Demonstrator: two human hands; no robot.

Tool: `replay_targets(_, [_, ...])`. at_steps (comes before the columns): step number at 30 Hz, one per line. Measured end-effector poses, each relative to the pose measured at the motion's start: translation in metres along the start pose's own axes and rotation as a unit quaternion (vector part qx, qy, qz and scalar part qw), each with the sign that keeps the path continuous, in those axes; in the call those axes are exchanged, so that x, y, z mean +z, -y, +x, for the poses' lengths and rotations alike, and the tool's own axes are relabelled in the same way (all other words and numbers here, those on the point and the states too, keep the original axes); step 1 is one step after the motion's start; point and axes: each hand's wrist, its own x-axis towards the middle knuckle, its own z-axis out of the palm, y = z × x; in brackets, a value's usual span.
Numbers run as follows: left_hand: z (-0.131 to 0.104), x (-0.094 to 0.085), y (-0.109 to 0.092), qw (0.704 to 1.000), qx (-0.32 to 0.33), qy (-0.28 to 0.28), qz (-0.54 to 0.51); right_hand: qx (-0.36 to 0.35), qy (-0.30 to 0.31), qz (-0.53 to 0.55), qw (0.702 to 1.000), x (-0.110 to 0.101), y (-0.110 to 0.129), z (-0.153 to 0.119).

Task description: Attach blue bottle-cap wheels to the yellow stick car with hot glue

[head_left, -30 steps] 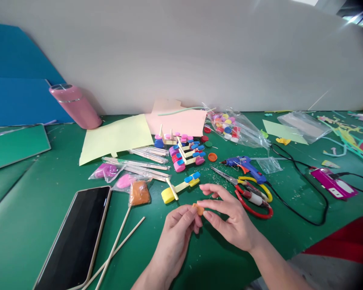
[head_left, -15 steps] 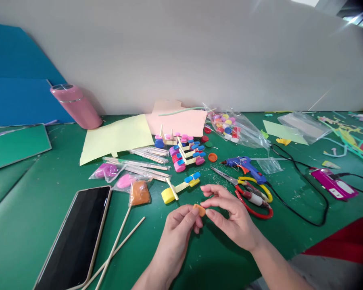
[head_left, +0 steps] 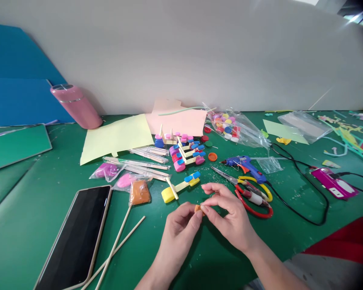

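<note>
A small piece of orange clay (head_left: 197,208) is pinched between my two hands, low in the middle of the view. My left hand (head_left: 181,227) grips it from the left with thumb and fingers. From the right, the thumb and index finger of my right hand (head_left: 228,215) press on it, its other fingers raised and curved. Just beyond my hands lies a yellow stick figure (head_left: 169,194) with blue ends. A wrapped orange-brown clay block (head_left: 140,192) sits to the left. Farther back are several similar stick pieces (head_left: 187,156) in pink and blue.
A phone (head_left: 75,237) and two crossed sticks (head_left: 117,245) lie at left. Red-handled scissors (head_left: 254,199), a blue glue gun (head_left: 245,166) and its black cable are at right. Behind stand a pink bottle (head_left: 77,106) and a bag of caps (head_left: 230,127).
My right thumb and index finger have moved in onto the orange clay, which is now more covered. My left thumb has shifted slightly.
</note>
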Motion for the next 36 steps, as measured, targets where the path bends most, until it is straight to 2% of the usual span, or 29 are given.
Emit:
replay_targets(4, [-0.001, 0.002, -0.002, 1.000, 0.006, -0.006, -0.002, -0.017, -0.060, -0.021, 0.998, 0.007, 0.001, 0.000])
replay_targets(7, [-0.001, 0.001, -0.001, 1.000, 0.015, -0.013, -0.007, -0.016, -0.065, -0.011, 0.998, 0.010, 0.002, 0.000])
replay_targets(11, [-0.001, -0.002, 0.004, 0.999, 0.006, 0.005, -0.031, 0.021, -0.025, 0.050, 0.998, 0.005, 0.001, 0.000])
replay_targets(15, [-0.002, -0.004, 0.005, 0.993, -0.030, 0.059, -0.096, 0.044, 0.074, 0.134, 0.987, -0.003, -0.001, 0.000])
replay_targets(17, [-0.002, -0.004, 0.004, 0.987, -0.053, 0.073, -0.133, 0.047, 0.103, 0.163, 0.980, -0.004, -0.002, -0.001])
replay_targets(21, [-0.001, -0.003, 0.002, 0.981, -0.059, 0.070, -0.170, 0.059, 0.084, 0.196, 0.975, -0.001, -0.003, -0.004])
replay_targets(25, [-0.001, -0.001, 0.001, 0.985, -0.043, 0.064, -0.156, 0.059, 0.068, 0.195, 0.977, 0.000, -0.005, -0.005])
replay_targets(31, [0.000, 0.000, -0.001, 0.986, -0.058, 0.063, -0.142, 0.047, 0.055, 0.174, 0.982, -0.001, -0.007, -0.006])
replay_targets(36, [-0.001, 0.001, -0.002, 0.996, -0.045, 0.021, -0.079, 0.026, 0.050, 0.138, 0.989, -0.005, -0.006, -0.005])
